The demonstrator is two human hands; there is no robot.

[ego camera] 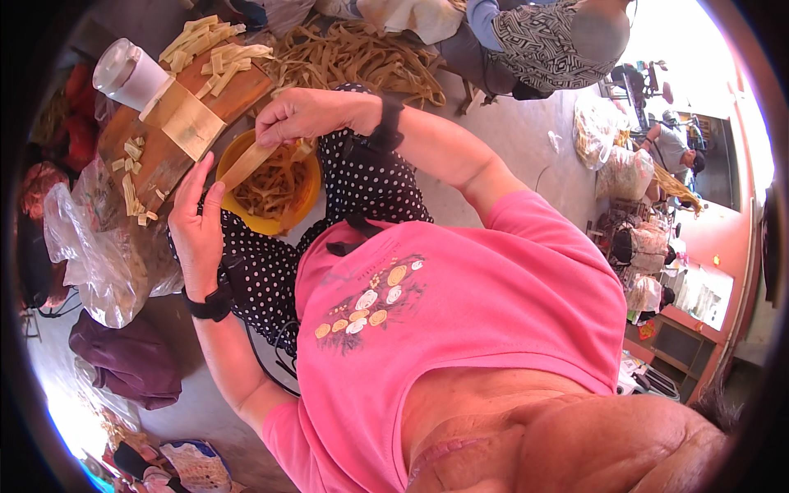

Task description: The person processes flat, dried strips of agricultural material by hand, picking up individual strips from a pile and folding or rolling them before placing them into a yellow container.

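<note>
My right hand pinches one end of a flat tan strip that looks like dried plant material. The strip slants down to the thumb of my left hand; whether that hand grips it is unclear. Beneath the strip, a yellow bowl holds many narrow brown strips. The left fingertips are by the lower corner of a flat pale woven-looking piece, which lies on a wooden board and reaches a white cylindrical container with a clear top.
Folded pale strips and small cut pieces lie on the board. Behind it is a heap of long brown strips. Clear plastic bags hang at the left. A co-worker in a patterned garment sits at the upper right.
</note>
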